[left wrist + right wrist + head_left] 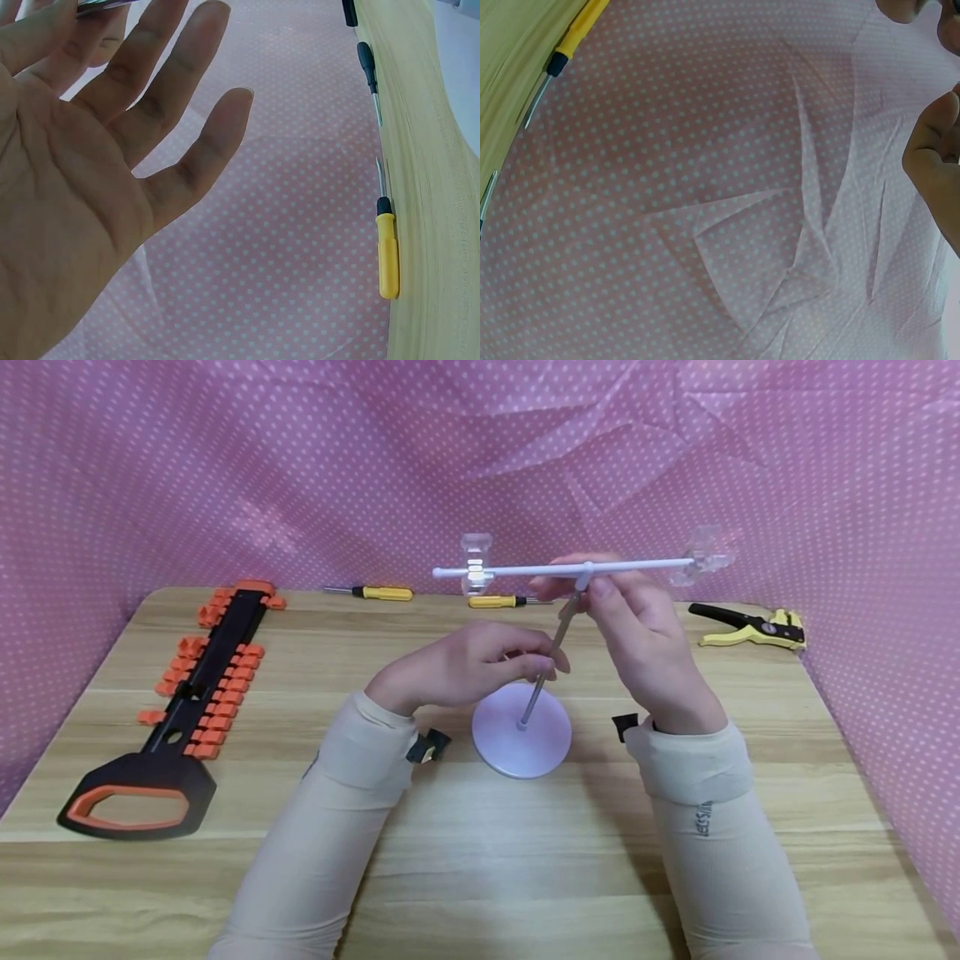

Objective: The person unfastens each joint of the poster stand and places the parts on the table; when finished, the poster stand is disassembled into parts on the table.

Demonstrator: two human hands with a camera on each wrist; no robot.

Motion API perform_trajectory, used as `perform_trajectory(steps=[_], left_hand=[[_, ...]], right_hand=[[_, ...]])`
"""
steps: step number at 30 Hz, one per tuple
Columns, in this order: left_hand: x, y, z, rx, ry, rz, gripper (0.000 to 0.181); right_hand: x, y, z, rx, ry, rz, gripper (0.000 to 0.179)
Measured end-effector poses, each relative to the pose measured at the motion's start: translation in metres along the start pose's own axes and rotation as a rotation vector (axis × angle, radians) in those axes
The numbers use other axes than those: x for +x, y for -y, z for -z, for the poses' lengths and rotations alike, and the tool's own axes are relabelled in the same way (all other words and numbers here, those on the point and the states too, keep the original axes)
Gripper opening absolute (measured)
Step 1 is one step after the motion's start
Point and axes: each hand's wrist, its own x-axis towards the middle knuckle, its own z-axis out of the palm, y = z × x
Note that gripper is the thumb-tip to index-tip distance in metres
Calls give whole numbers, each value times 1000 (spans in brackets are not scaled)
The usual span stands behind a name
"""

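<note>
A display stand has a white round base, a thin metal pole and a white crossbar. Clear plastic clips sit near both ends of the crossbar. My left hand pinches the pole partway up between thumb and fingers; its other fingers spread loosely in the left wrist view. Up at the joint under the crossbar, my right hand grips the top of the pole with thumb and fingers. The pole leans to the right in the head view. Only part of the right hand shows in the right wrist view.
At the left lies a black and orange rack with orange clips. Two yellow-handled screwdrivers lie along the table's back edge. Yellow and black wire strippers lie at the back right. A pink dotted cloth hangs around the table.
</note>
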Motion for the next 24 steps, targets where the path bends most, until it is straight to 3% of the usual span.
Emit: perform_trajectory(steps=[10,24], left_hand=[[1,0,0,30,11,2,27],[2,0,-2,34,9,22,26]], right_hand=[[-2,-1,-2,111,53,6,33],[-4,5,-7,61,37,-13,33]])
